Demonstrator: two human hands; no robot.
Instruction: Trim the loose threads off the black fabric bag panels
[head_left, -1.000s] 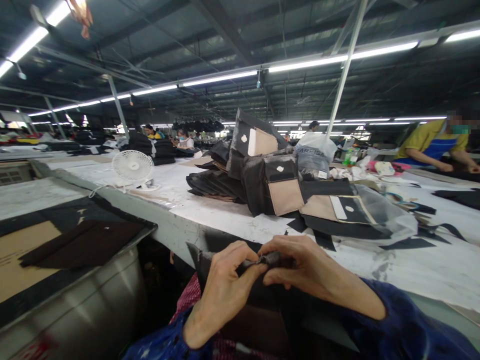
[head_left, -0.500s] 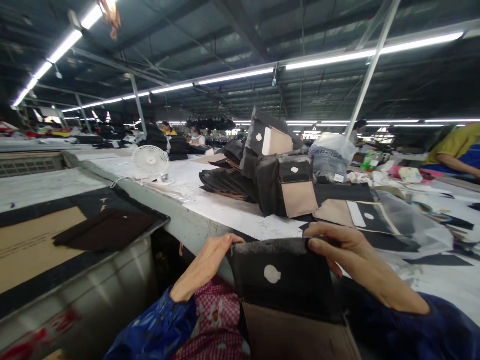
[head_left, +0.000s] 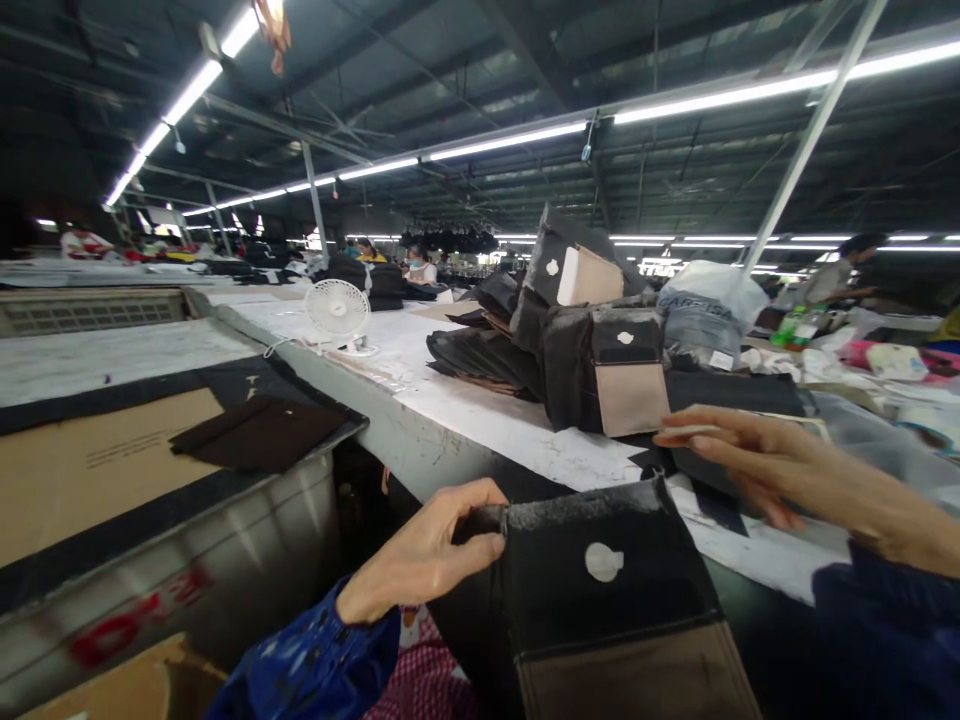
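Note:
My left hand (head_left: 431, 548) pinches the upper left corner of a black and brown fabric panel (head_left: 600, 610), which has a pale round patch near its top. The panel hangs down at the table's front edge, and its lower end is cut off by the picture. My right hand (head_left: 780, 465) is off the panel, over the table, with thumb and forefinger closed on a thin pale piece (head_left: 694, 432). Just beyond it stands a pile of similar black and beige pieces (head_left: 630, 390).
A small white fan (head_left: 337, 312) stands on the long white table (head_left: 457, 425). At left, a dark brown folded piece (head_left: 259, 432) lies on cardboard (head_left: 142, 440) over a grey bin (head_left: 247, 550). A stuffed plastic bag (head_left: 705, 310) is behind the pile.
My right hand has let go of the panel's upper right edge and moved right, over the table, now with a pale piece in it. The view has turned left.

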